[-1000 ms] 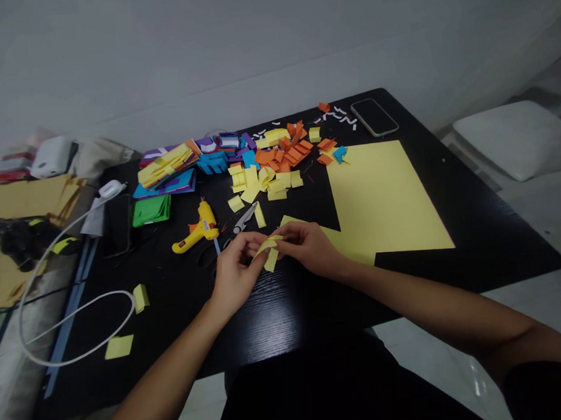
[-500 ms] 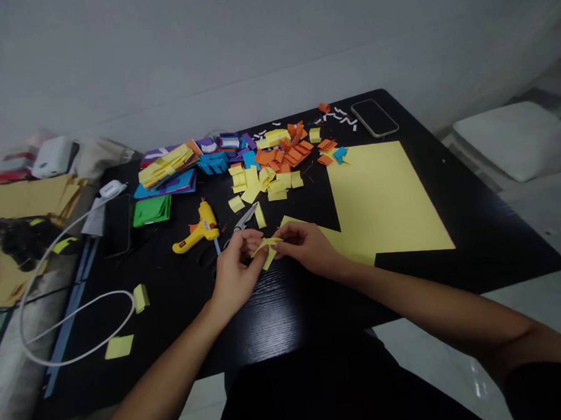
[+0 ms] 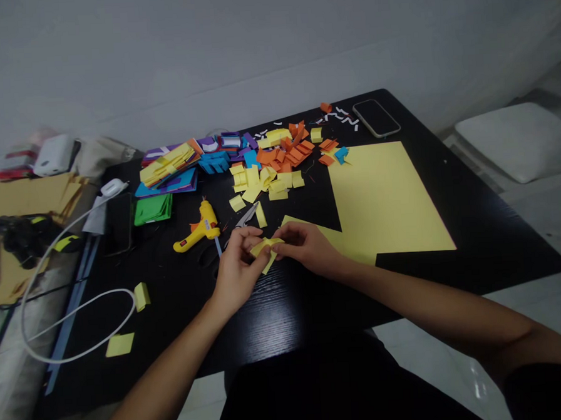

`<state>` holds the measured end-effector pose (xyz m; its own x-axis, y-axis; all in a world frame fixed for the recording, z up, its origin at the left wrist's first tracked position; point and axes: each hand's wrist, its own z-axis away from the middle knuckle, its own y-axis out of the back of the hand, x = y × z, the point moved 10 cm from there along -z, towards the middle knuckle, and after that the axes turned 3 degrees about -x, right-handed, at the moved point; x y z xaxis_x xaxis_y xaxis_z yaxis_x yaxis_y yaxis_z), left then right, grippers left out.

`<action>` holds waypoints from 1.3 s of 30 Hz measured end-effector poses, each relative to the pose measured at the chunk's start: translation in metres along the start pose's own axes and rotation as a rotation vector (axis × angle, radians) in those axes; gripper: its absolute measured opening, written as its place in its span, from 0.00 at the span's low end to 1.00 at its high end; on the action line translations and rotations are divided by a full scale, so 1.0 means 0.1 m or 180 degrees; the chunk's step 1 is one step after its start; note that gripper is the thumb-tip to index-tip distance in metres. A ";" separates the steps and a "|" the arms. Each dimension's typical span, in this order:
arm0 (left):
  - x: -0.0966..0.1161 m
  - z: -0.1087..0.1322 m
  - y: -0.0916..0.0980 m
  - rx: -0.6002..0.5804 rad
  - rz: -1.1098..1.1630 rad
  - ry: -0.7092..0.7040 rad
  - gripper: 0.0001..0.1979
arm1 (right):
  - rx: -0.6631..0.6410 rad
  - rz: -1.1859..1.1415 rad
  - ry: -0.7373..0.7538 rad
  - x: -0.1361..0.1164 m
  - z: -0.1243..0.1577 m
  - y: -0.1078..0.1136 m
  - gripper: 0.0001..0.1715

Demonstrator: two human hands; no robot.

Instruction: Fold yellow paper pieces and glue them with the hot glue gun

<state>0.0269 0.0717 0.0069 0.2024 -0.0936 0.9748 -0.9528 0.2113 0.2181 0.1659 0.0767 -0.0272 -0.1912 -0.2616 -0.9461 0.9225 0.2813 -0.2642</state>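
We are pinching a small folded yellow paper strip (image 3: 266, 247) between both hands, which are close together above the near middle of the black wooden table (image 3: 286, 310). Our left hand (image 3: 235, 272) is gripping its left end and our right hand (image 3: 307, 246) its right end. The strip is lying roughly left to right between them, with one flap drooping toward us. A yellow plastic glue gun (image 3: 195, 230) and grey metal scissors (image 3: 244, 218) are lying just beyond the left hand.

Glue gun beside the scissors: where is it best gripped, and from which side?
By the handle, from the left: the glue gun lies flat, handle jutting left, while the scissors and the left hand crowd its right side.
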 end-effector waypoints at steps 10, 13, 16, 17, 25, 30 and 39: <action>0.04 0.01 -0.04 -0.0120 -0.0245 -0.0082 0.15 | 0.0069 0.0159 0.0275 -0.09 0.01 0.01 0.13; 0.12 0.02 -0.08 -0.0245 -0.0344 -0.0245 0.15 | 0.0102 0.0267 0.0352 -0.14 0.02 0.02 0.10; 0.15 0.02 -0.11 -0.0336 -0.0356 -0.0343 0.15 | 0.0093 0.0346 0.0411 -0.17 0.02 0.01 0.08; 0.15 0.03 -0.12 -0.0349 -0.0357 -0.0362 0.14 | 0.0101 0.0376 0.0421 -0.17 0.03 0.00 0.09; 0.13 0.10 -0.12 -0.0313 -0.0729 -0.0413 0.18 | 0.0144 0.0729 0.0474 -0.17 0.06 -0.02 0.07; 0.16 0.11 -0.13 -0.0338 -0.0568 -0.0481 0.20 | 0.0074 0.0758 0.0487 -0.19 0.07 -0.02 0.07; 0.03 0.05 -0.18 -0.0772 0.1081 0.0326 0.15 | 0.0314 0.1292 0.1171 -0.43 0.17 0.02 0.05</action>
<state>0.0435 0.0632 0.0054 -0.0805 0.1153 0.9901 -0.8909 0.4371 -0.1234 0.1822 0.0728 0.0163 0.0980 0.1945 -0.9760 0.9702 0.1999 0.1372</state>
